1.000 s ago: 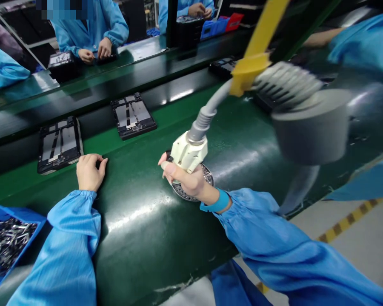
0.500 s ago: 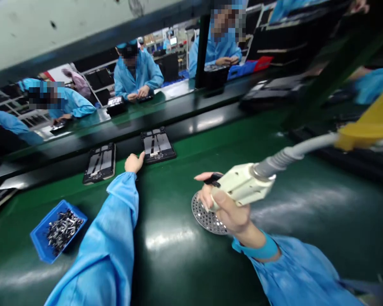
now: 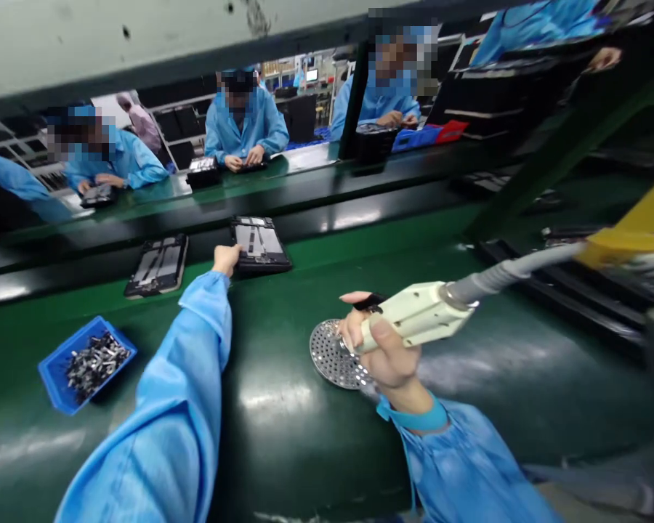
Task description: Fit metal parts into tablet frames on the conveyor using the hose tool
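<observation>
My left hand [image 3: 227, 259] reaches far forward, its fingers closed at the left edge of an opened tablet [image 3: 261, 244] with grey battery cells showing. That tablet seems slightly tilted at the belt's near edge. In my right hand [image 3: 388, 354] is a cream electric screwdriver [image 3: 422, 314] with a black lever and a grey cable. Its tip is hidden behind my fingers. Below and left of that hand lies a round metal plate full of holes [image 3: 335, 354]. A second opened tablet [image 3: 158, 266] rests to the left of my left hand.
A blue bin [image 3: 87, 365] of small metal parts stands left of my left arm. Dark trays [image 3: 572, 298] lie at the right, under a yellow bracket [image 3: 629, 236]. Across the dark belt [image 3: 354, 211], several co-workers in blue work. A pale beam [image 3: 158, 43] crosses overhead.
My left thumb was raised beside the tablet; now the fingers are closed at its edge. The view has shifted a little. My right hand still holds the screwdriver near the perforated plate.
</observation>
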A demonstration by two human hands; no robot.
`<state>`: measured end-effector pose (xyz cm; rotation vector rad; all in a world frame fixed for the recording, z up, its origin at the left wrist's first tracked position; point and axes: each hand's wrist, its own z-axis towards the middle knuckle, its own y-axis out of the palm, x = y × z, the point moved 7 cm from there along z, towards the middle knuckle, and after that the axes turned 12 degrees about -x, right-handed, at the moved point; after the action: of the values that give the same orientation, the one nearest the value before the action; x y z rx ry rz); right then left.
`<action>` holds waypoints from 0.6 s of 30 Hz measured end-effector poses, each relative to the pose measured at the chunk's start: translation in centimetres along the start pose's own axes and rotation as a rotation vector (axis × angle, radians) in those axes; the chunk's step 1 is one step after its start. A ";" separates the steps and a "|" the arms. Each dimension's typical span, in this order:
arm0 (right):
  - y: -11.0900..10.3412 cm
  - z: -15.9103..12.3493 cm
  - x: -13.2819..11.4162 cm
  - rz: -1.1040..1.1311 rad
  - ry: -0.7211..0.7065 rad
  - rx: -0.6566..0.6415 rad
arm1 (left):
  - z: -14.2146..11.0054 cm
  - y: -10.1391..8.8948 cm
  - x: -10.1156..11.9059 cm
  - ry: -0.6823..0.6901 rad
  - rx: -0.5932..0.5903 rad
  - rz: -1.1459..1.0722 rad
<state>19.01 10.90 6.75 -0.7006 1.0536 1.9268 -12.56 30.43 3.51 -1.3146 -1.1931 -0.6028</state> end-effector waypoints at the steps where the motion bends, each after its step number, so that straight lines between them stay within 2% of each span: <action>1: 0.0 0.0 -0.1 -0.002 0.004 0.008 | -0.8 -0.9 -0.3 -0.021 0.037 -0.035; 4: -0.1 0.1 -0.5 -0.021 0.025 0.022 | -4.7 -4.3 -1.8 -0.038 0.090 -0.101; 6: 0.1 0.2 -0.7 -0.038 0.037 0.009 | -8.5 -6.1 -3.5 -0.020 0.038 -0.163; 8: 0.4 0.2 -1.0 -0.048 0.039 -0.007 | -13.3 -7.0 -5.9 0.003 -0.068 -0.231; 10: 1.1 0.1 -1.4 -0.050 0.041 -0.027 | -18.7 -7.0 -8.8 -0.017 -0.140 -0.251; 13: 3.0 -0.5 -1.7 -0.054 0.089 -0.096 | -26.1 -5.6 -11.9 -0.037 -0.268 -0.186; 16: 5.9 -1.8 -1.9 -0.030 0.166 -0.190 | -30.8 -3.8 -12.3 -0.017 -0.445 0.089; 18: 7.9 -2.9 -1.8 -0.006 0.218 -0.236 | -31.9 -3.8 -11.6 0.005 -0.512 0.302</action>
<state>13.46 5.13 9.91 -1.0645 0.9587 2.0229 -9.78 -3.43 -0.11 -1.8811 -0.8343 -0.7141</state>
